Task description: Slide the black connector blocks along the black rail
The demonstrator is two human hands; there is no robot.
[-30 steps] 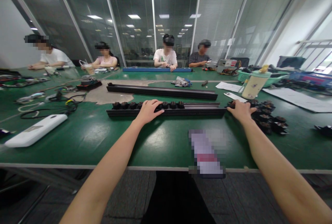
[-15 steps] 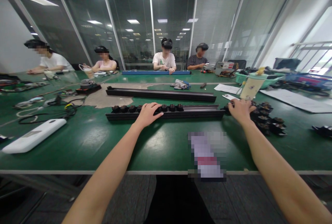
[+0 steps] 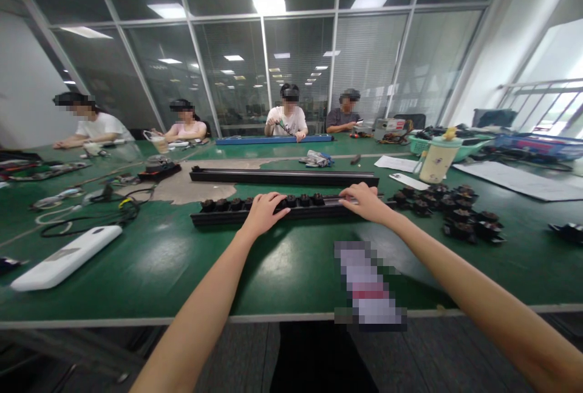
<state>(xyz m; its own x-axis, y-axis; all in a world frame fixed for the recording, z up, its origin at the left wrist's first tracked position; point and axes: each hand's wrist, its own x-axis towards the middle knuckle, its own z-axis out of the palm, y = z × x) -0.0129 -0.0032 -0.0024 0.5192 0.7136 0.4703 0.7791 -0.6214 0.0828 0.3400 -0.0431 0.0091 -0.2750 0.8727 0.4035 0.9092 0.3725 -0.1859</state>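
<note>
A long black rail [image 3: 218, 218] lies across the green table in front of me, with a row of small black parts [image 3: 235, 204] seated along its left and middle. My left hand [image 3: 264, 214] grips the rail near its middle, fingers over the parts and thumb at the near side. Over the right stretch of the same rail is my right hand [image 3: 364, 203], its fingers bent down and drawn together. Whatever those fingertips hold is hidden. More loose black parts [image 3: 462, 214] are piled right of the rail.
Behind lies a second black rail [image 3: 282, 178]. A pixelated flat object [image 3: 368, 283] is near the front edge, a white case [image 3: 68, 257] at left. A cup [image 3: 439, 159] and a white phone [image 3: 409, 181] stand beyond the pile. Several people sit across the table.
My right hand has moved left from the pile of black parts to above the rail's right stretch. My left hand stays on the rail. The camera view has tilted slightly up.
</note>
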